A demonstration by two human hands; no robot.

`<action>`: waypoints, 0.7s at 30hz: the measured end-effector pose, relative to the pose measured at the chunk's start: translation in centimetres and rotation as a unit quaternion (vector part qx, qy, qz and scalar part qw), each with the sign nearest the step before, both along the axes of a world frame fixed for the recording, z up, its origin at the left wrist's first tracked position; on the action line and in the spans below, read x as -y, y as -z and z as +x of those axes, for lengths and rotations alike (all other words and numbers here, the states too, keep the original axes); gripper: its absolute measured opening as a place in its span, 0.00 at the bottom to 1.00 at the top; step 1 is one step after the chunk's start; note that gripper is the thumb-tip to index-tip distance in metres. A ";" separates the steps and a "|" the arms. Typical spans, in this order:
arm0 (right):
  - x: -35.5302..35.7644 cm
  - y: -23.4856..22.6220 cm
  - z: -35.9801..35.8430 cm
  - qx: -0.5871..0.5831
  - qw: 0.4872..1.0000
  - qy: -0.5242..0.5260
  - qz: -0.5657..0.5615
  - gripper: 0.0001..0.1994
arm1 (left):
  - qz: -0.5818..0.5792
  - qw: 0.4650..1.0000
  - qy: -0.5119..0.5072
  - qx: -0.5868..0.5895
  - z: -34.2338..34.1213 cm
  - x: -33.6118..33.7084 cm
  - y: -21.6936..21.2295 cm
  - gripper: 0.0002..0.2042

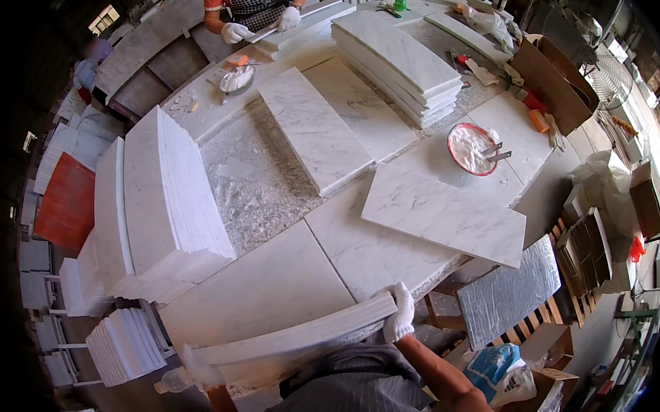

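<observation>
Along the near table edge, in front of my body, a few white marble slabs (307,333) stand on edge side by side. At their right end, my right hand (400,314) in a white glove is closed around the end. My left hand (201,367), also in a white glove, is at the left end; motion smears its fingers. Just beyond, a grey-veined marble slab (447,213) lies flat, its right end overhanging the table (377,243). Another veined slab (316,130) lies flat farther off.
Upright slabs (172,196) stand in a row at left, with a flat stack (399,63) at the back. A red-rimmed bowl (471,148) holds white paste and scrapers. Across the table, a gloved co-worker (255,9) handles a slab. Cardboard boxes (555,84) stand at right.
</observation>
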State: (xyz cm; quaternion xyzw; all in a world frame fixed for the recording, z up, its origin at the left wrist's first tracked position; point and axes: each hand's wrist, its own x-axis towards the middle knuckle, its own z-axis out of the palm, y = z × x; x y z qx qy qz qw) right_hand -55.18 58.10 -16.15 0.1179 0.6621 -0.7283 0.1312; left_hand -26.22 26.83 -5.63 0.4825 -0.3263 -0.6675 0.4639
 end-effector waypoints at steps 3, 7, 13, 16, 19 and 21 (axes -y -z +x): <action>-5.6 -3.2 -0.7 -0.048 0.997 0.013 0.063 0.23 | -0.033 0.998 0.059 -0.021 -0.9 0.4 3.6 0.17; -12.6 -4.2 -2.9 0.081 0.964 0.190 -0.167 0.24 | -0.022 0.995 0.082 0.054 -8.9 -2.5 1.7 0.13; -18.4 -12.9 -10.2 -0.065 0.969 0.212 -0.112 0.23 | -0.034 0.993 0.110 0.030 -25.5 -9.0 -2.5 0.11; -22.3 -11.8 -14.2 -0.103 0.954 0.239 -0.148 0.24 | -0.051 0.988 0.146 0.003 -32.6 -11.0 -2.8 0.11; -24.7 -11.3 -18.0 -0.144 0.942 0.254 -0.165 0.25 | -0.062 0.976 0.207 -0.038 -38.9 -12.6 -2.3 0.12; -25.8 -10.8 -20.0 -0.155 0.942 0.267 -0.134 0.25 | -0.068 0.968 0.234 -0.056 -42.6 -13.2 -1.7 0.12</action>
